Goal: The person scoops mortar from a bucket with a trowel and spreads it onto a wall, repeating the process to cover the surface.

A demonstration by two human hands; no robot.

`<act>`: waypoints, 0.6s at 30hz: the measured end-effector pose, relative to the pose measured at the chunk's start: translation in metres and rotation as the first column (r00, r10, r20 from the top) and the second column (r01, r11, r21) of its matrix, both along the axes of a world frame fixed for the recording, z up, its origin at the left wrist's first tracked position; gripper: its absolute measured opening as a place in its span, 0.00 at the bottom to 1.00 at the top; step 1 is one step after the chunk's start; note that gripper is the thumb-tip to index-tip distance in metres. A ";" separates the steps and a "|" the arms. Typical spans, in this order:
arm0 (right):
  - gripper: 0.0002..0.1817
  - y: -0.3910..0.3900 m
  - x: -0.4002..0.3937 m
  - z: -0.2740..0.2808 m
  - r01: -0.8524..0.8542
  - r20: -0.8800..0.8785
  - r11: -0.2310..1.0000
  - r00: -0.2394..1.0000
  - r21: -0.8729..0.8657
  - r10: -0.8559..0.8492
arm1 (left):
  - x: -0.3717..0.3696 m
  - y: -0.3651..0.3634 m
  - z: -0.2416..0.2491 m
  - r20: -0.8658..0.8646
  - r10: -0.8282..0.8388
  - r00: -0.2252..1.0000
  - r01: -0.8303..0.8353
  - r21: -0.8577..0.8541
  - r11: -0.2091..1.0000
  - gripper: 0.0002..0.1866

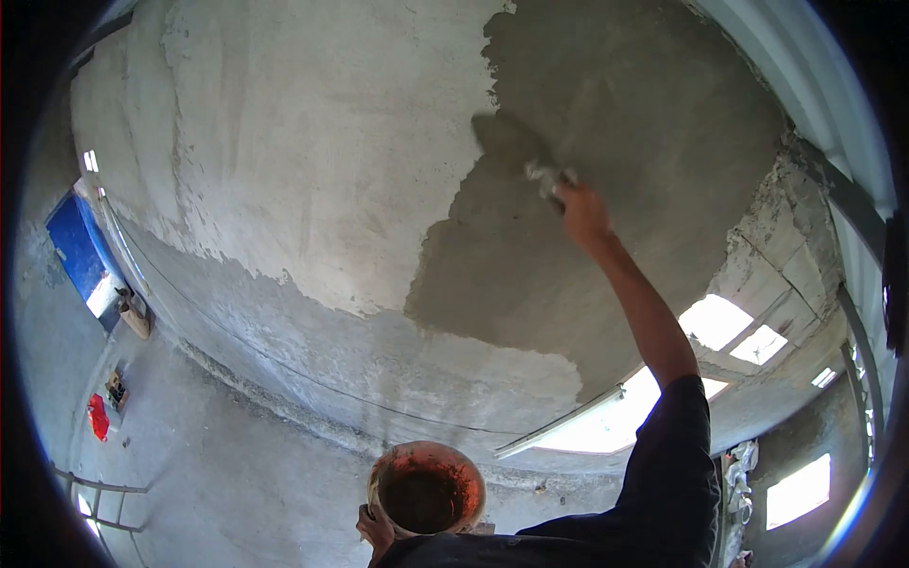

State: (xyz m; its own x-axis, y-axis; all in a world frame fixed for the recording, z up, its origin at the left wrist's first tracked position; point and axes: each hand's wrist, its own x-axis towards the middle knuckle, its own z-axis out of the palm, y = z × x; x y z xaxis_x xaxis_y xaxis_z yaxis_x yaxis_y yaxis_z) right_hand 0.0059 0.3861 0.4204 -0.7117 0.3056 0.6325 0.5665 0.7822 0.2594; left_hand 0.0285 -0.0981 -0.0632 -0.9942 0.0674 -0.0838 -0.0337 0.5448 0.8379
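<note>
My right hand (585, 216) is raised on an outstretched arm, closed around the handle of a trowel (516, 142). The trowel's blade lies at the wall, near the border between dark, wet-looking plaster (625, 123) and the paler dry wall (322, 142). Low in the view, my left hand (377, 530) grips the left side of an orange-red bucket (471, 483) held close to my body. Inside the bucket is a dark grey-brown mix; its depth cannot be made out.
Bright openings (606, 421) show at the lower right of the wall. A blue door (80, 248) stands at the far left, with a red item (98, 417) on the floor nearby. A ladder-like metal frame (106, 502) is at the lower left. A cable runs along the wall.
</note>
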 end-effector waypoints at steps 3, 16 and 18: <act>0.11 0.005 -0.014 0.054 0.062 -0.280 0.998 0.958 0.015 -0.055 | 0.004 -0.001 0.000 -0.100 0.081 0.992 -0.081 0.000 0.997 0.18; 0.15 0.005 -0.019 0.025 -0.053 -0.075 0.998 0.996 -0.037 0.050 | -0.002 0.001 -0.002 0.013 0.040 0.999 -0.041 0.023 0.999 0.20; 0.14 0.014 -0.013 0.041 0.033 -0.115 0.996 0.992 -0.085 -0.042 | -0.003 -0.003 -0.003 0.029 0.009 1.000 -0.010 0.035 0.999 0.21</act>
